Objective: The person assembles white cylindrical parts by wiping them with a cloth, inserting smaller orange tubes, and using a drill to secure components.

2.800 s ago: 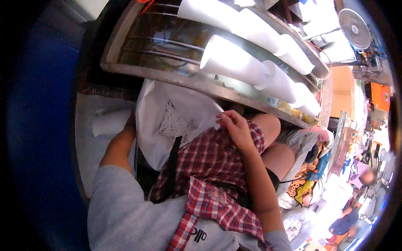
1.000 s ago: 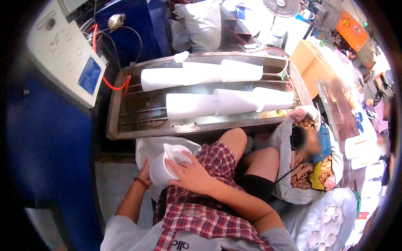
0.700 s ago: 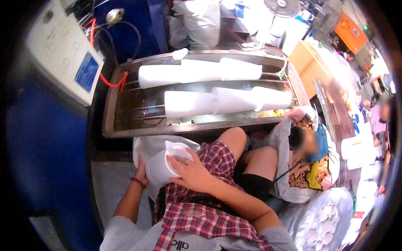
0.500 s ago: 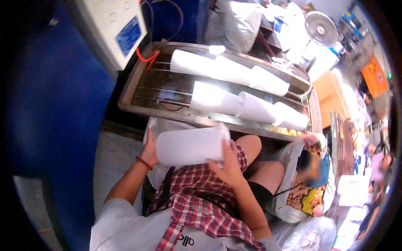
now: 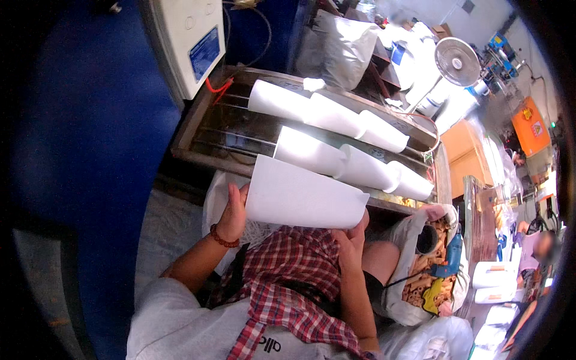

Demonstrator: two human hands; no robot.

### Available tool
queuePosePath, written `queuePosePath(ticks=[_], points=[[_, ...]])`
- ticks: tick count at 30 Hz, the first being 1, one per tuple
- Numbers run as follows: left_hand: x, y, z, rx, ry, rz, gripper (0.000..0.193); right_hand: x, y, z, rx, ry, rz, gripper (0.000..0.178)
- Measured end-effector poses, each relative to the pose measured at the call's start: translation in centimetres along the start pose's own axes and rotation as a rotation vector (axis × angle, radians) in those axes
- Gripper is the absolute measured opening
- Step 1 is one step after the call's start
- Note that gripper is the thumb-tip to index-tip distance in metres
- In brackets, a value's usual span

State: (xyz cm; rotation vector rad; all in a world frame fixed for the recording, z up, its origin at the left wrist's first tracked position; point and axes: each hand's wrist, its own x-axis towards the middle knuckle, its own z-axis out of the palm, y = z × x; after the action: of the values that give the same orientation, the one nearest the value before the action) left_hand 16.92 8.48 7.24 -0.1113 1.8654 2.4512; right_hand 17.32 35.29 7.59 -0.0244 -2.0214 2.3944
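We've got a white tapered sleeve (image 5: pixel 306 195) held crosswise over the lap, in front of the tray (image 5: pixel 201 158), wide end left. Left hand (image 5: pixel 233 215) sits at the wide end, thumb up; the fingers go behind the edge, so we can't tell if they grip. Right hand (image 5: pixel 350 243) looks to pinch the lower corner of the narrow end, thumb in front; fingers part hidden. Hands are well apart. Main risk, we think: the left end slips if that hand is only propping it, and the sleeve drops onto the plaid cloth (image 5: pixel 300 246) or into the white bag of thin sticks (image 5: pixel 261 231) below. Squeezing too hard could crease the wall, if it's as thin as it looks. Swinging it up could knock the front row of sleeves (image 5: pixel 309 150); it overlaps them in view, contact unclear. Surface: framed tray, dark base, thin rods lengthwise, a second row of sleeves (image 5: pixel 330 114) behind. Room: pale control box (image 5: pixel 189 48) and blue panel (image 5: pixel 90 150) left, fan (image 5: pixel 457 62) and cardboard box (image 5: pixel 465 156) beyond, blue power tool (image 5: pixel 454 252) on a sack of brown tubes (image 5: pixel 420 291) right.
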Motion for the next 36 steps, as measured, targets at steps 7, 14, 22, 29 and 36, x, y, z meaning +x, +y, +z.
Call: queuePosePath(ticks=[7, 14, 22, 29, 36], points=[[0.2, 0.9, 2.9, 0.218, -0.093, 0.091, 0.061, 0.2, -1.3, -1.6, 0.069, 0.120, 0.086, 0.070], [3.0, 1.4, 10.3, 0.153, 0.187, 0.181, 0.037, -3.1, -2.1, -5.6, 0.087, 0.208, -0.052, 0.061], [6.2, -0.6, 14.4, 0.145, -0.042, -0.098, 0.032, -10.8, -5.7, -14.0, -0.084, -0.099, 0.012, 0.053], [6.8, -2.9, 16.1, 0.123, -0.467, -0.208, 0.030, -13.2, -7.3, -21.3, -0.380, 0.484, 0.111, 0.019], [6.0, -1.6, 15.5, 0.090, -0.538, -0.125, 0.023, -12.2, -4.1, -35.1, -1.441, 0.949, -0.156, 0.055]])
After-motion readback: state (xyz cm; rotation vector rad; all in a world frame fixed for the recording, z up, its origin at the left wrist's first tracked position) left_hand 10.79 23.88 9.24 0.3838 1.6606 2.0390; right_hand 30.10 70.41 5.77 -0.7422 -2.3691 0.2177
